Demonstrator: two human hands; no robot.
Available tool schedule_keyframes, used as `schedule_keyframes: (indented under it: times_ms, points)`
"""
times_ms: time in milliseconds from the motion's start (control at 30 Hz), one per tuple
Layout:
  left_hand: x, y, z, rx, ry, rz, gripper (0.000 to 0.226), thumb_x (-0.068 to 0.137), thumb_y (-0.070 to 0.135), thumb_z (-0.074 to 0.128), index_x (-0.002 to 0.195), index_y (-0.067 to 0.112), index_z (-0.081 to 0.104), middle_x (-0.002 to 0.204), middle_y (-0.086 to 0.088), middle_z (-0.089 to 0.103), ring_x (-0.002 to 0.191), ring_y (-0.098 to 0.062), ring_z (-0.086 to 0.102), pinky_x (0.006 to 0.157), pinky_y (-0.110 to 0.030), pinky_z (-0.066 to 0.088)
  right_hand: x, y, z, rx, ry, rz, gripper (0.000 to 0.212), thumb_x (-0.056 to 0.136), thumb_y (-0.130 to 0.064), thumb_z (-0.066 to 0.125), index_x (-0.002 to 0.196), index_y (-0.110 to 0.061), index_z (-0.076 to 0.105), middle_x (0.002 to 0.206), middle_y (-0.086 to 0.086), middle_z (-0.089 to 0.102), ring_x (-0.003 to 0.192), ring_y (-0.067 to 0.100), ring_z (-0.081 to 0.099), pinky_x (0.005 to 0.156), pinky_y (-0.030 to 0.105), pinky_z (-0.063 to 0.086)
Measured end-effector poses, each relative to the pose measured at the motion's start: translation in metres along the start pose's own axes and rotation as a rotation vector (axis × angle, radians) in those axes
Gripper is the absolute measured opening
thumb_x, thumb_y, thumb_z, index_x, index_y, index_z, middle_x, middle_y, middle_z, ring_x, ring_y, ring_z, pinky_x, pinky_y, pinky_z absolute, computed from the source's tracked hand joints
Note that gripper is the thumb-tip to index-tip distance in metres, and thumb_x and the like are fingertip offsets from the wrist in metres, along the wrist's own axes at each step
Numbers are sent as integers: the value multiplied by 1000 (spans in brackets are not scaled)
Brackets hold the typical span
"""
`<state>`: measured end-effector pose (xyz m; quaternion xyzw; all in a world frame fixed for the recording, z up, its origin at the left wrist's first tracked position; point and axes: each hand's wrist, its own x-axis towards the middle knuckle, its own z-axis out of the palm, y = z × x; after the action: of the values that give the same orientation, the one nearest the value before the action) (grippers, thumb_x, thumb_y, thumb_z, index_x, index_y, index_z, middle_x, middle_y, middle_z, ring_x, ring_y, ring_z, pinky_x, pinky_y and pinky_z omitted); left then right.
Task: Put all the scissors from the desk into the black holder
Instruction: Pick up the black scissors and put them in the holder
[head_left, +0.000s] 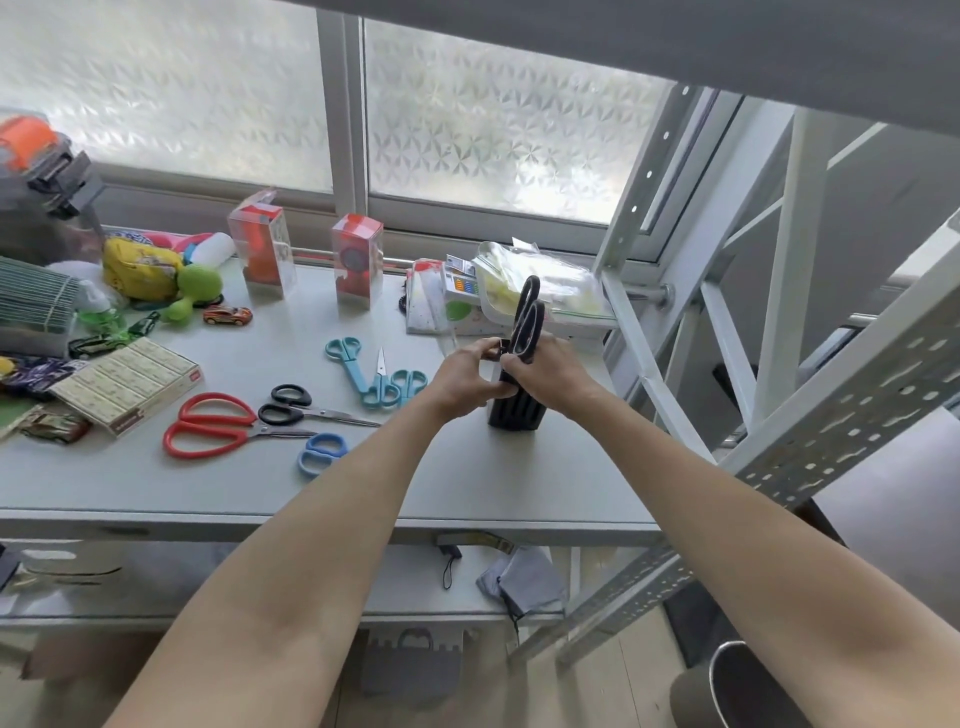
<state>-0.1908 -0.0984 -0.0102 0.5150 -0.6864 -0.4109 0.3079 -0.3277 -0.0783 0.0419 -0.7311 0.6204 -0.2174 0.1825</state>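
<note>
The scene is brightly lit by daylight diffused through the frosted, patterned window panes (498, 140) behind the pale grey desk top (467, 478). Only soft, faint shadows are cast on it. The glass is nearly washed out. Straight lines are bent toward the edges by the wide-angle lens, and the lower corners are rendered soft and blurred.

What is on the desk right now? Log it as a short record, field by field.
holder: black holder upright on the desk
in hand: black-handled scissors, handles up, going into the holder
left hand: at the holder's top
right hand: gripping the scissors
still lying on desk: red scissors, black scissors, blue scissors, two teal scissors
</note>
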Motion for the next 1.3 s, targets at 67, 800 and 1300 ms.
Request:
schedule_keyframes:
  times_ms: [67,800,1300]
  points:
    - [0,0,1,-14,5,-9,77,78,22,77,146,18,42,133,-5,57,107,-25,62,74,-35,62,0,-2,1,-17,-18,-26,12,89,-23,56,90,-11,55,86,4,55,82,22,51,71,30,37]
    - [-5,3,5,91,40,1,81,78,30,77,148,14,39,139,-10,55,122,-29,56,97,-48,52,-20,1,-11,-14,46,-71,64,71,-31,82,122,-10,52,113,8,60,94,18,54,77,25,40]
    - [-7,4,8,80,52,-42,78,78,19,77,147,16,40,142,-8,52,122,-29,54,100,-48,50,-39,14,-25,36,71,10,74,81,6,58,148,-13,32,119,8,54,106,23,58,91,33,52]
